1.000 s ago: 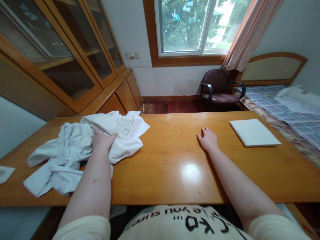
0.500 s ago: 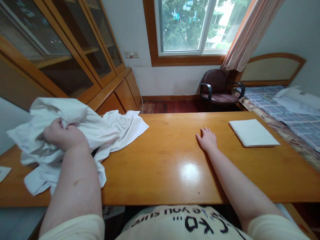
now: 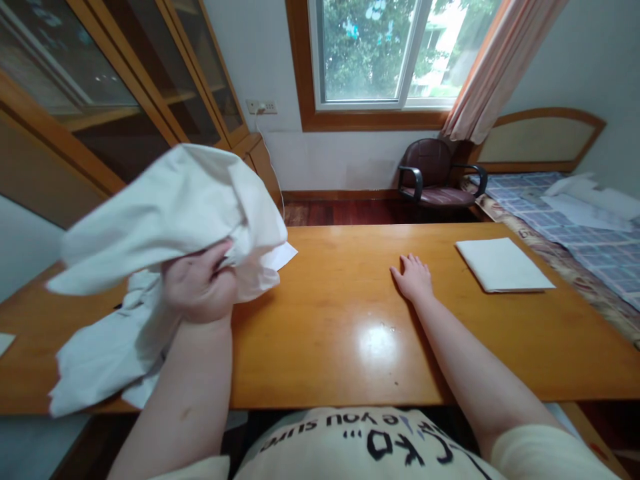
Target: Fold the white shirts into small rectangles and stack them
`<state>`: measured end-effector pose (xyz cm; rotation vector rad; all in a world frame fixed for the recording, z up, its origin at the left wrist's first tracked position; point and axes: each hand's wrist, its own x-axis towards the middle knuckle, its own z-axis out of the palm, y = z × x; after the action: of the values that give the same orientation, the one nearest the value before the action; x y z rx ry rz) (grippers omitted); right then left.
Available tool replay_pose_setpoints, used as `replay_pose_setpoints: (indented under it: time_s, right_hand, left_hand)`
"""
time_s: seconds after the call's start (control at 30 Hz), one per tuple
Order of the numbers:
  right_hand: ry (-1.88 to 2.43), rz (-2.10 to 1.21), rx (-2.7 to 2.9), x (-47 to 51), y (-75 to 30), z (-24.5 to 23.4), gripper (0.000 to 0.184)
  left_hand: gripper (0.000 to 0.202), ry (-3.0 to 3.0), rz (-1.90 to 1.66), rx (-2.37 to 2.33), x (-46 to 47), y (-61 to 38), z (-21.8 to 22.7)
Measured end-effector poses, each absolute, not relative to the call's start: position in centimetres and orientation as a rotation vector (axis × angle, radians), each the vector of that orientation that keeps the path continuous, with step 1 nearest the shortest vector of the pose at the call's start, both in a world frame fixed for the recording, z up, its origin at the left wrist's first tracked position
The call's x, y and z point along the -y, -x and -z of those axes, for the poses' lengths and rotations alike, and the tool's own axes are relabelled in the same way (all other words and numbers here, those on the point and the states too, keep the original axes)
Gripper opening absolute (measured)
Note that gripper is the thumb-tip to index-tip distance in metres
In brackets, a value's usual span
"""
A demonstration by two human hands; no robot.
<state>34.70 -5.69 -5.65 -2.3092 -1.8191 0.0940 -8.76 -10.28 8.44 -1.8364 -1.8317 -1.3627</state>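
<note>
My left hand is closed around a bunch of white cloth and holds it raised above the left part of the wooden table. More of the white cloth trails down onto the table at the left front edge. My right hand lies flat on the tabletop with fingers stretched out, holding nothing. A folded white cloth rests on the table to the right of that hand.
A wooden cabinet with glass doors stands along the left wall. A dark red armchair sits under the window. A bed with a checked cover is at the right. A white scrap lies at the far left table edge.
My left hand gripped the crumpled cloth, lifted it off the table to the left, then swung it up and back toward the middle. My right hand stayed flat on the table.
</note>
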Motion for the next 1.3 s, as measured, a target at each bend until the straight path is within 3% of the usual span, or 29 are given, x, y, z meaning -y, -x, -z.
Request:
replay_pose_setpoints:
  time_s: [0.1, 0.3, 0.53, 0.63, 0.73, 0.77, 0.8, 0.87, 0.93, 1.07, 1.3]
  right_hand:
    - [2.306, -0.092, 1.818, 5.7, -34.7, 5.7, 0.061]
    - [2.284, -0.080, 1.821, 5.7, -34.6, 5.7, 0.060]
    - [2.140, -0.124, 1.790, 6.0, -34.5, 5.6, 0.053]
    - [1.773, -0.331, 1.901, 6.9, -32.4, 4.8, 0.072]
    - [1.427, -0.565, 1.973, 7.8, -28.4, 3.1, 0.106]
    - [1.347, -0.619, 1.967, 8.0, -26.9, 2.5, 0.107]
    - [1.278, -0.676, 1.944, 8.1, -25.6, 2.0, 0.095]
    - [1.205, -0.819, 1.807, 7.9, -23.8, 1.0, 0.053]
    - [1.216, -0.938, 1.502, 7.2, -23.5, 0.2, 0.033]
    - [1.169, -0.884, 0.913, 5.4, -26.2, -1.5, 0.027]
    - [1.228, -0.564, 0.678, 5.7, -33.1, -4.0, 0.025]
  left_hand:
    - [0.027, 2.079, 1.212, 1.553, 10.2, 5.8, -5.7]
    - [0.030, 2.862, 0.531, 1.379, 10.1, 2.0, -1.9]
    - [0.030, 2.497, 0.696, 1.645, 12.3, 5.0, -1.0]
    - [0.044, 2.341, 0.585, 1.772, 12.9, 6.0, -1.0]
    - [0.039, 2.310, 0.450, 1.878, 12.8, 6.0, -1.0]
    - [0.039, 2.296, 0.431, 1.912, 12.7, 5.9, -1.1]
    - [0.039, 2.291, 0.416, 1.940, 12.6, 5.9, -1.2]
    - [0.037, 2.303, 0.386, 1.983, 12.4, 5.9, -1.4]
    - [0.031, 2.302, 0.379, 2.012, 12.3, 6.5, -1.7]
    - [0.028, 2.173, 0.515, 2.071, 12.2, 9.1, -1.9]
    - [0.031, 1.833, 0.763, 2.351, 11.4, 13.0, -2.1]
